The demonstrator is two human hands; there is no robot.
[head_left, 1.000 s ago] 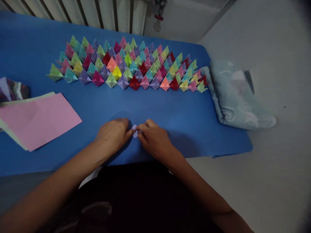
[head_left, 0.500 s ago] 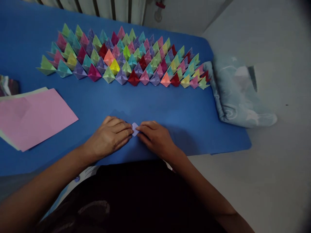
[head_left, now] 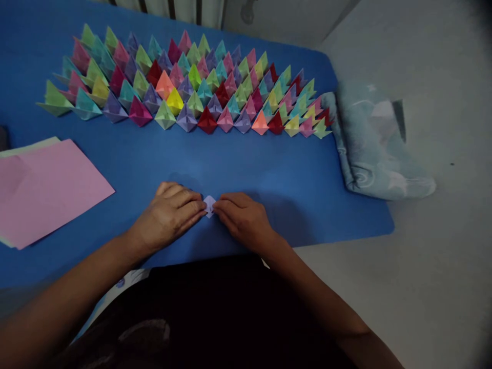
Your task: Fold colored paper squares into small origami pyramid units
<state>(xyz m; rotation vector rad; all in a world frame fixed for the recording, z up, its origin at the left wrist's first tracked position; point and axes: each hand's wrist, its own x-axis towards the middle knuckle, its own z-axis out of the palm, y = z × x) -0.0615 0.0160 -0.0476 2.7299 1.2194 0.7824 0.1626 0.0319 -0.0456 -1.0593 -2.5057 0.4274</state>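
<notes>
A small folded piece of lavender paper (head_left: 209, 205) shows as a diamond between my two hands, low over the blue table (head_left: 238, 159). My left hand (head_left: 169, 212) pinches its left corner, fingers pressed together. On the right corner, the fingertips of my right hand (head_left: 246, 218) close in the same way. My fingers cover both side corners, so the paper's folds there are hidden. Beyond my hands stand several rows of folded paper boats (head_left: 186, 119) in many colours, their points upward.
Pink paper sheets (head_left: 57, 192) lie at the left, with a pale green sheet (head_left: 34, 146) partly under them. A folded grey-blue patterned cloth (head_left: 378, 148) rests at the table's right end. White slats (head_left: 184, 10) stand behind the far edge.
The view has shifted slightly, so the boats and sheets sit farther left. My hands stay on the lavender paper; a little more of it shows between my fingertips.
</notes>
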